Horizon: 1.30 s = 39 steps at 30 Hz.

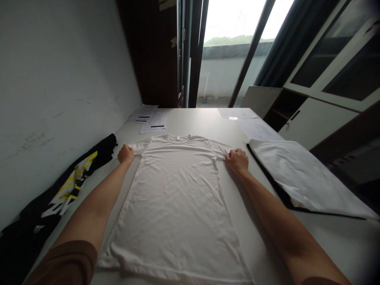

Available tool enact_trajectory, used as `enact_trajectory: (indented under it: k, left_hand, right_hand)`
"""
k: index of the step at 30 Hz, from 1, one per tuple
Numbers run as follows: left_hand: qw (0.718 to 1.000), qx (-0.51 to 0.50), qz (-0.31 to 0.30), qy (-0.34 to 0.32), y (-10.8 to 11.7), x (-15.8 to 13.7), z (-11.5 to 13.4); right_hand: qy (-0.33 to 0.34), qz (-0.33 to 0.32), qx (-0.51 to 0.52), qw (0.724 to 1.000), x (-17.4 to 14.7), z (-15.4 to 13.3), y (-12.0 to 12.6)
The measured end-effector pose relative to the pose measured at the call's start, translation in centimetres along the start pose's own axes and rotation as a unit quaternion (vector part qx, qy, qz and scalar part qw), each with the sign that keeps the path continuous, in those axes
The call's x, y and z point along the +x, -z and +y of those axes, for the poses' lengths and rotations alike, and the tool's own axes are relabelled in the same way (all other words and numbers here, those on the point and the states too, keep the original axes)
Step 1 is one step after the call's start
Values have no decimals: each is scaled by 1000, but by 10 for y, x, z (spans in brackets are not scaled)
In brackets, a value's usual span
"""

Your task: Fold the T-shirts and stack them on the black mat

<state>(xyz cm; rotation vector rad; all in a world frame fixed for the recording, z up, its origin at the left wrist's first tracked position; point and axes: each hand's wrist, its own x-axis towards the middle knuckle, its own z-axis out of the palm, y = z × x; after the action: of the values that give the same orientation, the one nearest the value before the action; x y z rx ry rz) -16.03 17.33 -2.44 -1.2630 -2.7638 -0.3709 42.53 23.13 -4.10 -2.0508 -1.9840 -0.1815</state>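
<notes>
1. A white T-shirt [178, 198] lies flat on a pale tabletop [192, 122], its neckline at the far side and its hem nearest the viewer.
2. The left hand [126, 153] has its grip clamped on the end of one sleeve; the right hand [237, 160] has its grip clamped on the end of the other. Both arms reach forward, one on each side of the shirt.
3. An uneven pull could skew the shirt, since the smooth tabletop looks likely to offer little hold. Too hard a tug might stretch the thin sleeves.
4. The near left corner of the hem is rippled; creases there could set if pressed as they lie.
5. The right forearm passes close to a pile of white cloth [305, 174] with a black layer beneath, so a wide elbow swing might nudge it.
6. The shirt looks soft and light, with fine wrinkles across its body and a rounded collar.
7. At left, a crumpled black garment [62, 190] bears yellow and white print. Flat, thin papers [152, 120] rest near the far edge.
</notes>
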Motion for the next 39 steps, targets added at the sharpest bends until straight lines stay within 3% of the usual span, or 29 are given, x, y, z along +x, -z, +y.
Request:
enact_trajectory:
  k: [4,12,16,20,24,27,29,34,39]
  left_hand:
    - [1000,-7,-14,6,3,0,-2]
    - [998,-17,-13,-55,6,-10,-4]
    - [991,-8,-23,-128,5,-10,-10]
    - [990,4,-28,-141,5,-8,-16]
    - [989,19,40,-141,7,-10,-16]
    - [981,12,89,-171,6,-12,-4]
    - [973,-1,72,-221,2,-11,12]
    - [947,-7,-34,-319,-22,-3,65]
    - [947,8,-72,-311,-45,9,91]
  right_hand:
    - [11,29,60,998,2,0,-1]
    - [25,25,194,980,0,-5,0]
    - [41,-4,170,985,-2,-8,4]
    - [9,-29,124,992,-3,-7,5]
    - [9,8,104,994,-3,-4,7]
    - [32,89,89,991,0,-8,9]
    - [60,108,95,988,4,-16,9]
    - [152,18,122,981,24,-44,-2]
    - [161,-69,135,975,52,-66,-18]
